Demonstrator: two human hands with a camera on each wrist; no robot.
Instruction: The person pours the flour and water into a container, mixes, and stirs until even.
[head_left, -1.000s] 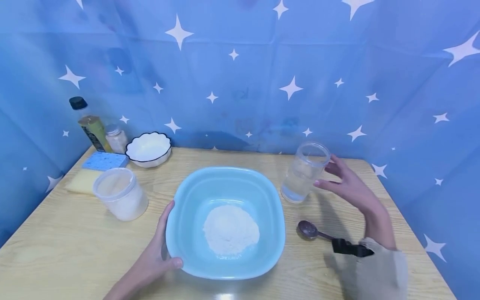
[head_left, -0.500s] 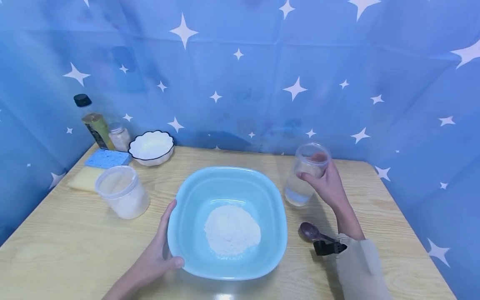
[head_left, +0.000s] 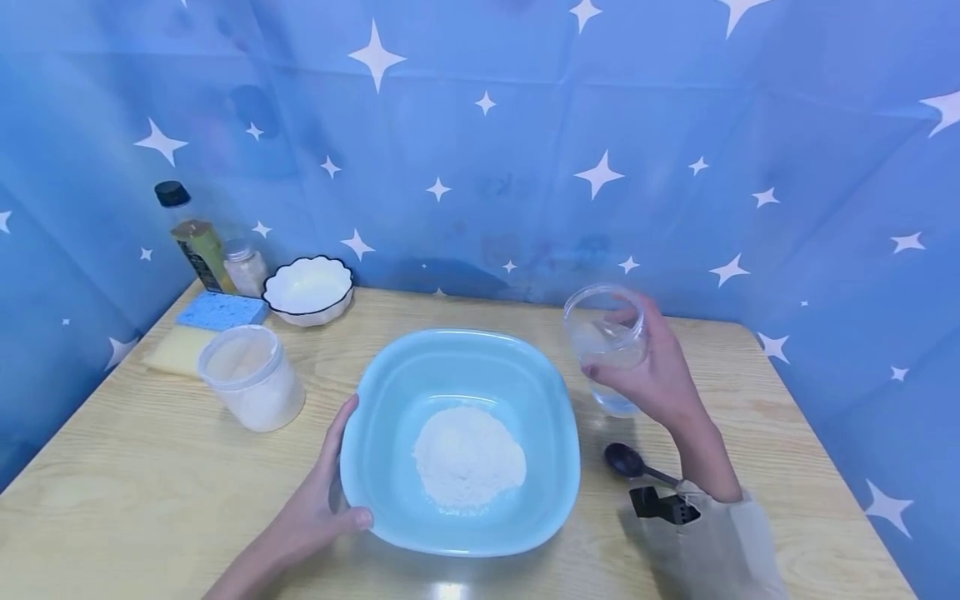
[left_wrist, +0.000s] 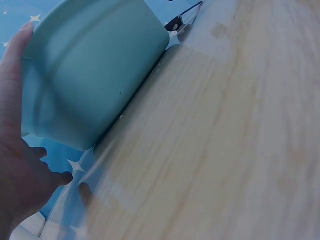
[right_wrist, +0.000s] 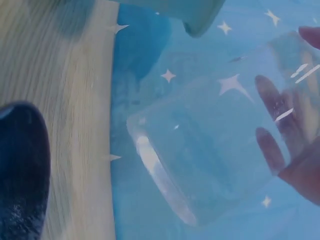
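My right hand (head_left: 658, 367) grips a clear cup (head_left: 622, 398) partly filled with clear liquid, to the right of the light blue basin (head_left: 551, 417). The cup leans left toward the basin; in the right wrist view the clear cup (right_wrist: 195, 150) appears off the table, fingers showing through its wall. A mound of white powder (head_left: 468, 457) lies in the basin. My left hand (head_left: 315, 500) rests against the basin's left side, thumb and fingers spread; in the left wrist view one straight digit touches the basin's outer wall (left_wrist: 95, 70).
A dark spoon (head_left: 624, 460) lies below my right hand. At the left stand a tub of white powder (head_left: 262, 396), sponges (head_left: 221, 310), an oil bottle (head_left: 201, 250), a small jar (head_left: 245, 271) and a white scalloped bowl (head_left: 318, 315). A blue star-patterned curtain (head_left: 480, 208) hangs behind.
My right hand has moved left, closed around the cup, and tilted its top toward the basin. My left hand stays at the basin. The view has shifted slightly.
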